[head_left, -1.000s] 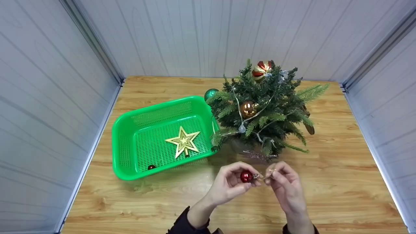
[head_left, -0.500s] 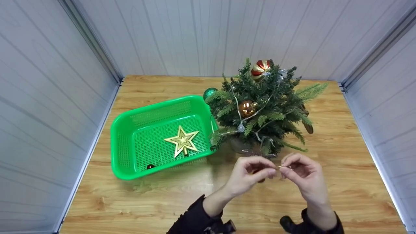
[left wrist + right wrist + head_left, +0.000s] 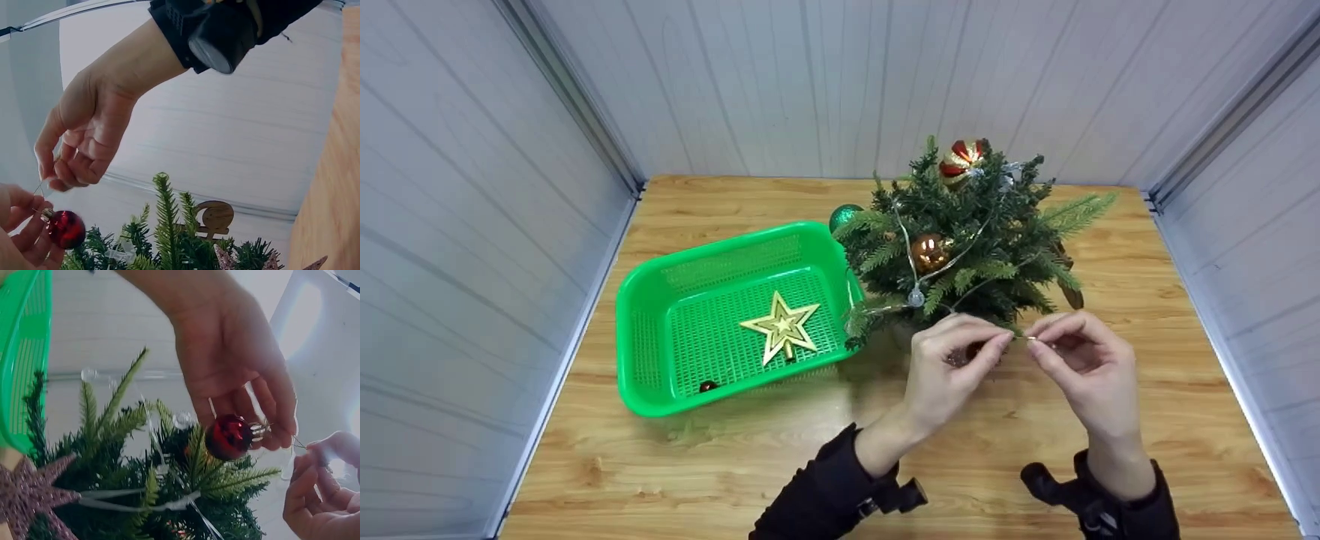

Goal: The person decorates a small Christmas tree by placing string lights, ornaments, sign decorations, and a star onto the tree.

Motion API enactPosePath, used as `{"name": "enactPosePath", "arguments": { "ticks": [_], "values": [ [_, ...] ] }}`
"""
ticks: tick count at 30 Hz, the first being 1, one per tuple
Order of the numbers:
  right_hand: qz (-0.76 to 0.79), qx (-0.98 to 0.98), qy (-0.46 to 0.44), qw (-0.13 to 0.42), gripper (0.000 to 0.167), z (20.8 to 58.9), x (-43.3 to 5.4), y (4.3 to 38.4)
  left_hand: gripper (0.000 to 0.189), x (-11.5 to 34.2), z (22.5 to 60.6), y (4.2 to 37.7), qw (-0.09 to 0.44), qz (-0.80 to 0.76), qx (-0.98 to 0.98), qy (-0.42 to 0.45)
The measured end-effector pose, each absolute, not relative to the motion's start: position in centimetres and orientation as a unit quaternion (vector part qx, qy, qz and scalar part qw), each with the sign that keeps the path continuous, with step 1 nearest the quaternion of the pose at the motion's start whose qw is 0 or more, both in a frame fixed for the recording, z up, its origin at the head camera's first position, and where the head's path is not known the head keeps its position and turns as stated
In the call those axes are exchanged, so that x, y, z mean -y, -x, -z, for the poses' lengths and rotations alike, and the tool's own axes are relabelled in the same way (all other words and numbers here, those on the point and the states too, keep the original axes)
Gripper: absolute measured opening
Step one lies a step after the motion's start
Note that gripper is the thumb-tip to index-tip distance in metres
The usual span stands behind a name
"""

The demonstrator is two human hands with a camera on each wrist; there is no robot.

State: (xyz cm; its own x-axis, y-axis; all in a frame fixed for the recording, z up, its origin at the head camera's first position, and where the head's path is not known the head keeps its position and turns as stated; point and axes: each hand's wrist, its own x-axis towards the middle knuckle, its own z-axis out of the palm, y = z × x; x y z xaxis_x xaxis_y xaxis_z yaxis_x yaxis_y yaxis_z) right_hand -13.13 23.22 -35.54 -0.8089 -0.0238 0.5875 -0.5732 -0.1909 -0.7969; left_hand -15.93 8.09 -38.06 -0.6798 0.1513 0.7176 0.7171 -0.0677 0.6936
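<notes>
In the head view my left hand (image 3: 952,371) and right hand (image 3: 1087,371) meet in front of the Christmas tree (image 3: 975,240). The left fingers pinch a shiny red bauble (image 3: 229,437) by its metal cap, where a thin hanging string starts. Mostly concealed by the left hand from above, the bauble shows fully in both wrist views. Thumb and index finger of the right hand pinch the far part of the string (image 3: 300,444), pulled out between the two hands. Tree branches (image 3: 166,219) lie just beyond the bauble.
A green basket (image 3: 660,405) left of the tree contains a gold star topper (image 3: 781,324) and a small dark red ball (image 3: 708,386). The tree carries a brown bauble (image 3: 931,253), a striped bauble (image 3: 962,160), a green bauble (image 3: 844,217), a pink glitter star (image 3: 28,498) and a light string.
Both hands have moved right and forward, up to the tree's front branches, with the bauble and its string between them. The bauble has turned in under the left hand. Basket and tree stay put.
</notes>
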Motion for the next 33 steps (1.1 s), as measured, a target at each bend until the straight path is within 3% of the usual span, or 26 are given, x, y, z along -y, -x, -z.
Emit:
{"name": "enactPosePath", "arguments": {
  "ticks": [8, 14, 18, 22, 33],
  "values": [
    [-0.784, 0.549, -0.24, 0.163, 0.015, 35.0, -23.6, 14.1, 0.01, -9.0, 37.8, 16.2, 0.28, 0.581, 0.685, 0.339],
    [-0.837, 0.475, -0.264, 0.063, 0.014, 35.1, -23.9, 14.5, 0.009, -9.4, 37.5, 16.4, 0.297, 0.587, 0.674, 0.336],
    [-0.859, 0.441, -0.261, 0.018, 0.023, 35.1, -24.2, 14.8, 0.008, -9.6, 37.4, 16.4, 0.293, 0.593, 0.666, 0.345],
    [-0.843, 0.472, -0.256, 0.018, 0.031, 35.2, -24.3, 14.8, 0.009, -9.8, 37.5, 16.4, 0.292, 0.586, 0.669, 0.352],
    [-0.791, 0.564, -0.238, 0.016, 0.024, 36.0, -24.4, 14.6, 0.01, -9.7, 37.1, 16.6, 0.283, 0.589, 0.664, 0.364]
  ]
}}
